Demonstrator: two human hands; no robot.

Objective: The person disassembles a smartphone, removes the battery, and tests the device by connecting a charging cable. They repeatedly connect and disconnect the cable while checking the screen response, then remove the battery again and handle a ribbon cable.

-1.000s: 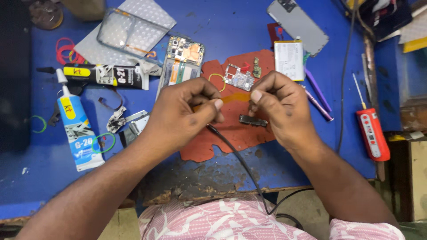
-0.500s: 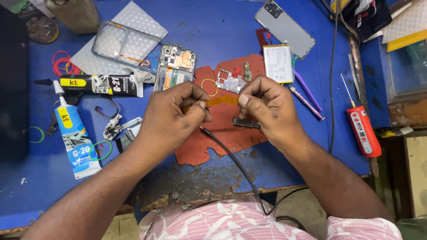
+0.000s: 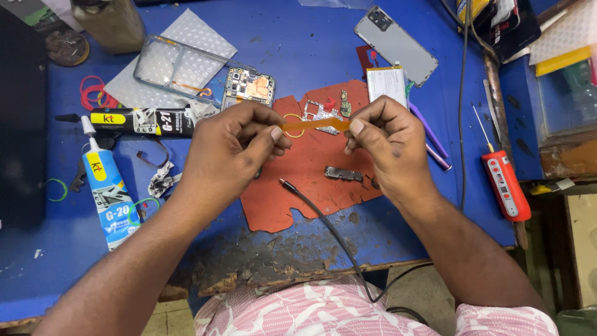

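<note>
Head view: left hand (image 3: 233, 149) and right hand (image 3: 385, 146) each pinch one end of an orange flex strip (image 3: 311, 125) — held taut between fingertips, above the red mat (image 3: 298, 186). On the mat below: small metal part (image 3: 342, 173) and black cable (image 3: 323, 224) tip. Glue tube (image 3: 109, 193) lies left, red screwdriver (image 3: 504, 180) right — both well apart from the hands.

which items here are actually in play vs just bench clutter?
In play:
- left hand and right hand, pinching an orange flex strip between them
- red mat beneath

Lying about:
- black cable
- small metal part
- opened phone frame
- white battery
- grey back cover
- two glue tubes
- red screwdriver
</note>
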